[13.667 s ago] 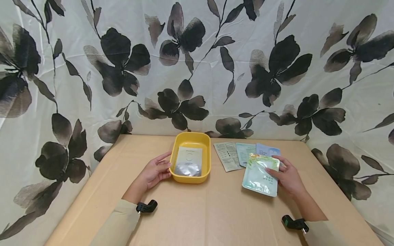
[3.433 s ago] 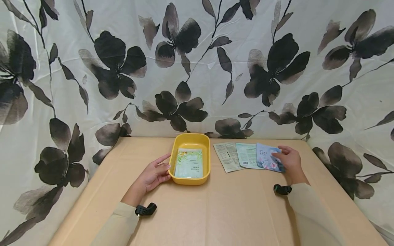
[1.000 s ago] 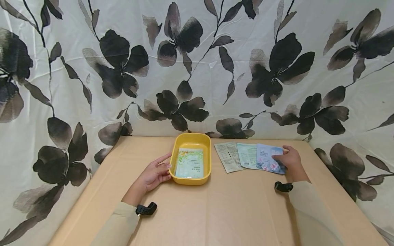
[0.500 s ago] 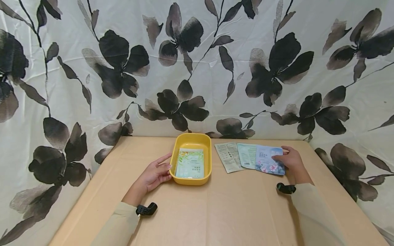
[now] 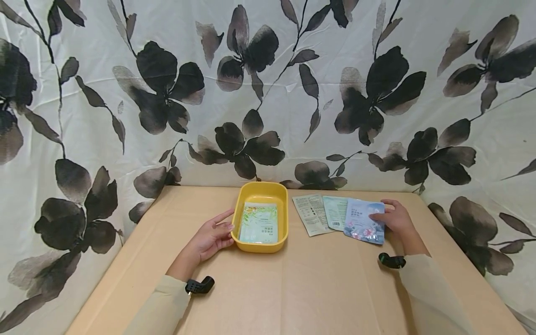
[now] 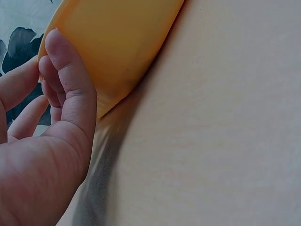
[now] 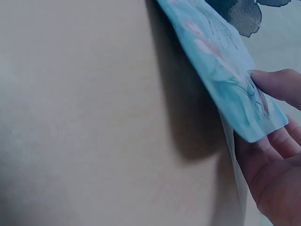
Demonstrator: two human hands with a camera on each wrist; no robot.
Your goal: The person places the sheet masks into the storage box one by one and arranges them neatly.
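A yellow tray (image 5: 263, 247) stands mid-table with a pale green packet (image 5: 258, 223) lying flat in it, leafy print on its top. My left hand (image 5: 210, 239) is at the tray's left side, its fingers loosely bent and touching the rim; in the left wrist view the thumb (image 6: 63, 52) is against the outer wall. My right hand (image 5: 395, 219) pinches the right edge of a flat blue packet (image 5: 363, 222) with pink flowers, thumb on top and fingers beneath. In the right wrist view this packet (image 7: 221, 70) is tilted above the table and casts a shadow.
Left of the blue packet lie a light-teal packet (image 5: 334, 213), partly covered by it, and a grey-white printed packet (image 5: 311, 215). The table (image 5: 293, 298) is tan and ends at a flowered curtain (image 5: 293, 93). Both wrists wear black devices.
Earlier the right hand held the green packet, which now lies in the tray over the silver one's place. Since then it has taken the blue packet and drawn it slightly left and nearer. Left hand unchanged.
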